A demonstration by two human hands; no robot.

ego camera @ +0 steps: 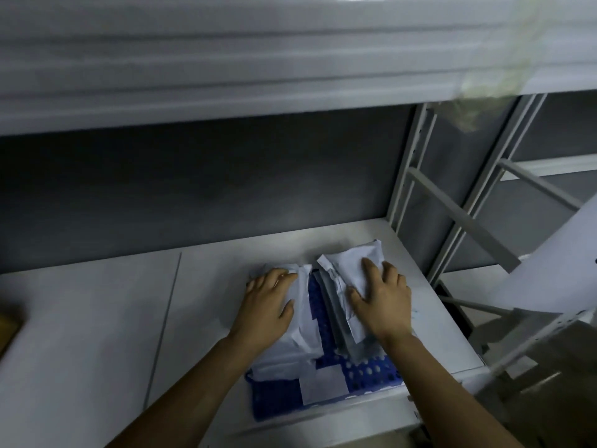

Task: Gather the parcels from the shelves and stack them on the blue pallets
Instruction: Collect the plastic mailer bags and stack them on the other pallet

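I find the blue pallet (pixel 277 400) lying on the white shelf (pixel 97 318), toward that shelf's right end, and I take the pallet as my reference throughout. Two stacks of pale poly parcels rest on it side by side, with a strip of bare blue grid showing between them. The left stack (pixel 305 321) covers the pallet's left half. The right stack (pixel 350 261) covers its far right part and looks fanned, its grey and white edges stepping down toward the pallet's near side. My left hand (pixel 269 305) lies flat on top of the left stack, fingers spread and fairly straight, gripping nothing. My right hand (pixel 379 299) lies over the top parcel of the right stack, fingers splayed wide and thumb along the parcel's inner edge, pressing rather than pinching as far as I can judge. I assess this hold as deliberate: soft, slippery bags will slide unless pressed, so both palms bear down to square and settle each pile on the pallet. A white label (pixel 324 384) lies on the pallet's near part, just in front of the left stack. Above the pallet runs the upper shelf (pixel 226 59), and just beyond the pallet's right side stands the grey upright post (pixel 416 176). The parcels are therefore directly under both hands, on the pallet.
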